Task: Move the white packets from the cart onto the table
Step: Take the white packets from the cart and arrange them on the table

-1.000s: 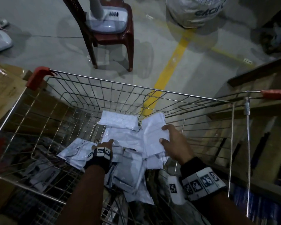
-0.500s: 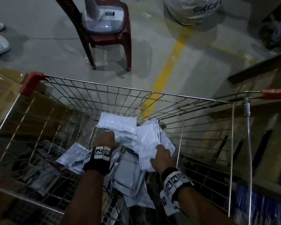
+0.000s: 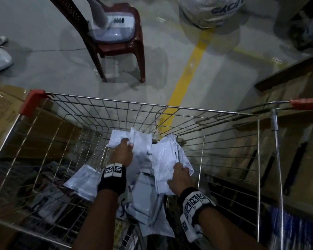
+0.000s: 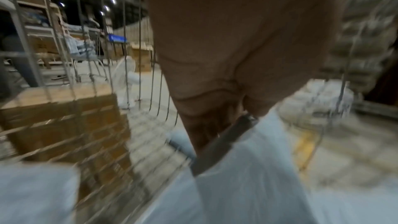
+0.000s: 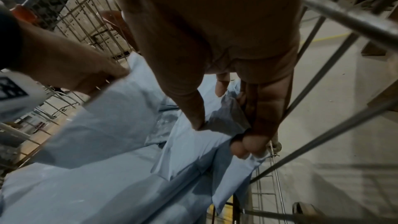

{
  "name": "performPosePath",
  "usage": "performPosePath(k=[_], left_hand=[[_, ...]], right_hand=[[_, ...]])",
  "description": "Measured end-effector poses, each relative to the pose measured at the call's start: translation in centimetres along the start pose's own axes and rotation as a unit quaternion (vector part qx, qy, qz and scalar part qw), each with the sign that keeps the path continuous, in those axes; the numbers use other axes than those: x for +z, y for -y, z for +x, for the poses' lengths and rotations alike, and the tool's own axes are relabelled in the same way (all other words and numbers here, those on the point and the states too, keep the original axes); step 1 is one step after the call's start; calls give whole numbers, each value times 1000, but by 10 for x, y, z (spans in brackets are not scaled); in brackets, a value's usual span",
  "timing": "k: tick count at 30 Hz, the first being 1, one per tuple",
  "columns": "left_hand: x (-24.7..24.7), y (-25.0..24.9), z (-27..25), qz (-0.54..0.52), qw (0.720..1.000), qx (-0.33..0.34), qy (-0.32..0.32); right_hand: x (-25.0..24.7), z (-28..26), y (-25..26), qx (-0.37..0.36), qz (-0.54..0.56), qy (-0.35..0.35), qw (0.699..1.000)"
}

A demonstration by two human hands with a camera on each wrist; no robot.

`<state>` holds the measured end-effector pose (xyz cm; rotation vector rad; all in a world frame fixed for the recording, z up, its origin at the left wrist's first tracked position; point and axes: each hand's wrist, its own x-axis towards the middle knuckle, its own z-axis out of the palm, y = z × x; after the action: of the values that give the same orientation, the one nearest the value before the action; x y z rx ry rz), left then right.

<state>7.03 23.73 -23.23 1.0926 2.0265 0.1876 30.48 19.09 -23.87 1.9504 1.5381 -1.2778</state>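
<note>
Both hands have moved forward in the cart (image 3: 152, 105): left hand (image 3: 122, 153) now pinches the far packet (image 3: 119, 139), right hand (image 3: 179, 177) pinches a bunched stack (image 3: 167, 157), so lifting looks close.

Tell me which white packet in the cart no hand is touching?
The white packet lying alone left of the left hand, flat on the cart floor. The right hand grips others.
</note>
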Motion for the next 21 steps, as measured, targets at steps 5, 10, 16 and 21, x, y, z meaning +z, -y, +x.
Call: performPosePath(k=[5,10,16,21], left_hand=[[33,13,-12,60,993,-8,-101],[54,20,-17,189,981,-18,-52],[61,22,-9,238,970,-40,-40],[54,18,-3,195,979,-42,-46]], right_hand=[[3,3,0,5,-8,-4,1000],[4,4,3,9,-10,-7,1000],[-5,0,10,14,-32,17,999],[-30,-14,34,-38,-198,-78,976]])
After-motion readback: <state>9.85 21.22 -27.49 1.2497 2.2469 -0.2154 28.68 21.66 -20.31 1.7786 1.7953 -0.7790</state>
